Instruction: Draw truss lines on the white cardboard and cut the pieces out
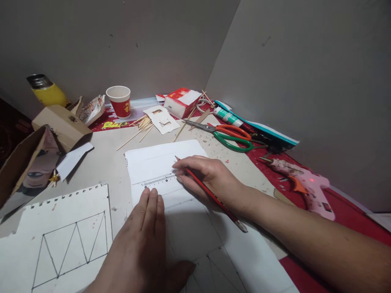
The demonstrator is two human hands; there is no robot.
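My left hand (146,240) lies flat, fingers stretched out together, on a white sheet of paper (159,160), its fingertips touching a clear ruler (159,180) that lies across the sheet. My right hand (210,175) rests on the paper at the ruler's right end with a red pencil (214,197) held between its fingers, the tip pointing away from me. A second sheet (61,240) with a drawn zigzag truss pattern lies to the left of my left hand.
Orange-and-green scissors (232,134), a pink glue gun (305,185), a glue tube (227,116), a red-and-white box (183,101), a red paper cup (119,101), loose wooden sticks (140,126), cardboard boxes (58,126) and a yellow flask (49,91) crowd the table's back and sides. Walls stand close behind.
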